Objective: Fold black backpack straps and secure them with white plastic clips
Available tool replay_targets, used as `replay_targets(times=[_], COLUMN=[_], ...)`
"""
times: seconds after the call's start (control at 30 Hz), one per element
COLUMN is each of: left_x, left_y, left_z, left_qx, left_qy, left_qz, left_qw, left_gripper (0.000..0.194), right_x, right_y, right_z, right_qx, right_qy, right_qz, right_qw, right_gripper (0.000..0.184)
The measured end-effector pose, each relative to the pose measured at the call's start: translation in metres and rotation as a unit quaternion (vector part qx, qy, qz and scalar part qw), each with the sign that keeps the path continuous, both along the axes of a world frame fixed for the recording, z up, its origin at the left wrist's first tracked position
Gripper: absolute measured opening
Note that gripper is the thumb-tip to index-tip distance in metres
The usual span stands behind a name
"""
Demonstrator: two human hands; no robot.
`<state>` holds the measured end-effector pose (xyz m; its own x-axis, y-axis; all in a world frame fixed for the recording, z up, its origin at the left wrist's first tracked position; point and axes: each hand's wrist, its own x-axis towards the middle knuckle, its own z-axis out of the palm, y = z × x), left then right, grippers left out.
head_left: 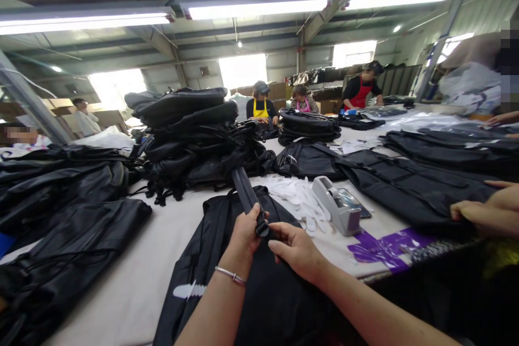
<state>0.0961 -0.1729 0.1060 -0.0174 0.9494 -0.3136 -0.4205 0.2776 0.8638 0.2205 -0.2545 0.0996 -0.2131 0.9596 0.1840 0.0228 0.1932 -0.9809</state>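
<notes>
Evidently, the step in hand is centring on the dark strap (pixel 245 189) and its buckle (pixel 263 228), which both hands are meeting over a black bag (pixel 284 292). The bag is lying on the pale-covered table (pixel 101 286), right in front of the person, and the strap is slanting above its upper part. The left hand (pixel 245 231) is grasping the strap, with the thumb pressing along it just above the buckle. The right hand (pixel 298 251) is bringing its forefinger and thumb to the buckle's other side; whether these are pinching anything, I cannot tell. A white strip (pixel 188 291) is showing on the bag's left side, and a heap of white strips (pixel 298 197) is lying beyond the bag, beside a grey tape dispenser (pixel 336 205). Seemingly, the person is adjusting or checking the buckle, so the next move is probably calling for a steady left grip and a precise right pinch, without twisting the strap. At the far right, another person's hand (pixel 486 208) is resting against a separate black bag (pixel 413 184)
</notes>
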Motion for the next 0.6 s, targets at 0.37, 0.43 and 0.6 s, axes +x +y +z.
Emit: replay_targets(times=[0.37,0.43,0.6], left_x=[-0.001,-0.003,0.002], left_y=[0.012,0.015,0.013], left_z=[-0.001,-0.003,-0.003], left_qx=[0.013,0.002,-0.016], left_qy=[0.007,0.003,-0.019], left_qz=[0.059,0.059,0.035], left_qw=[0.998,0.998,0.999], left_gripper=[0.02,0.019,0.02], right_x=[0.003,0.01,0.025], right_y=[-0.011,-0.02,-0.034], right_z=[-0.007,-0.012,-0.011], right_qx=[0.09,0.081,0.067], right_qy=[-0.279,-0.263,-0.228], right_qz=[-0.131,-0.108,-0.094], right_qw=[0.947,0.955,0.967], right_gripper=[0.017,0.019,0.022])
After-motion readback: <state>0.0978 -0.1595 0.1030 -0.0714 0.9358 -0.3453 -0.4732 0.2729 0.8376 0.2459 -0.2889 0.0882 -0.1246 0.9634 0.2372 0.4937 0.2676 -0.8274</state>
